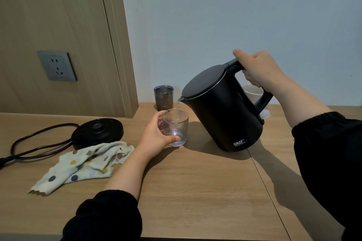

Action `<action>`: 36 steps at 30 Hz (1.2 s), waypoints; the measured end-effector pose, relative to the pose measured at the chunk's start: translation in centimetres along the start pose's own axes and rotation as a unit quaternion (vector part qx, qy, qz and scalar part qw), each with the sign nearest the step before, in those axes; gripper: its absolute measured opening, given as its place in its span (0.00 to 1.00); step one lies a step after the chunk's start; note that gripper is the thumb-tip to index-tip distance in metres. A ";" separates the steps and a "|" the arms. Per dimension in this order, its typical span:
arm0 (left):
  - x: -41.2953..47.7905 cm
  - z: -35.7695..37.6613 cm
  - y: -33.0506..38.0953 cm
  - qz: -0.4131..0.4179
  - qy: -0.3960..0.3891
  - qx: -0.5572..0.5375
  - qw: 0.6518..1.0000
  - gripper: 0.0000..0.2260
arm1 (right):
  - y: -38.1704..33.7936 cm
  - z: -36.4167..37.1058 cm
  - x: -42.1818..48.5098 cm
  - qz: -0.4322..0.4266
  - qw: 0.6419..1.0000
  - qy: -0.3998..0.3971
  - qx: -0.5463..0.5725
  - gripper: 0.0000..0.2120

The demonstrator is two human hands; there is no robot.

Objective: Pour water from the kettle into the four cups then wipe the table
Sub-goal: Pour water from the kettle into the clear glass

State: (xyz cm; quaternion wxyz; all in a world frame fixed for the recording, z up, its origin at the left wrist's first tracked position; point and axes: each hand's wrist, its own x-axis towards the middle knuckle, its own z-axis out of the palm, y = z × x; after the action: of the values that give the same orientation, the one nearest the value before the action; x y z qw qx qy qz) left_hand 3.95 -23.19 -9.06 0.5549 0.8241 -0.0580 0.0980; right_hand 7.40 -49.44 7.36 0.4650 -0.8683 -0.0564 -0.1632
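Black and tilted spout-down to the left, the kettle (223, 107) hangs from the right hand (258, 68), fist wrapped round its handle. A thin stream drops from the spout, directly above, into the clear cup (175, 126), which the left hand (156, 135) clasps on the desk (195, 182). Behind stands a dark cup (163, 97); the spotted cloth (84, 164) lies nearer the left hand.
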 end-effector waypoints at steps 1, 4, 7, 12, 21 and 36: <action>0.0 0.0 0.0 -0.001 0.000 0.000 1.000 0.36 | -0.1 0.1 0.0 0.000 1.000 0.000 -0.003 0.24; 0.1 0.0 -0.3 -0.008 0.001 0.001 1.000 0.37 | -0.3 0.2 0.0 -0.001 1.000 -0.002 -0.007 0.25; 0.2 0.0 -0.4 -0.008 0.004 -0.003 1.000 0.37 | -0.5 0.4 0.0 -0.003 1.000 -0.006 -0.012 0.25; 0.2 -0.1 -0.3 -0.009 0.006 0.007 1.000 0.36 | -0.6 0.5 0.1 -0.004 1.000 -0.006 -0.016 0.24; 0.1 0.0 -0.2 -0.009 0.012 0.017 1.000 0.36 | -0.3 0.2 0.2 0.008 1.000 -0.003 -0.006 0.25; 0.0 0.0 -0.2 -0.016 0.013 0.018 1.000 0.37 | -0.5 0.4 0.3 0.007 1.000 -0.008 -0.011 0.25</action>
State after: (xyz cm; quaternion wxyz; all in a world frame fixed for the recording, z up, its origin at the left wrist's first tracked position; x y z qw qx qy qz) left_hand 4.00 -23.10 -9.20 0.5422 0.8334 -0.0357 0.1005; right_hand 7.66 -48.84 7.71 0.4558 -0.8751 -0.0524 -0.1540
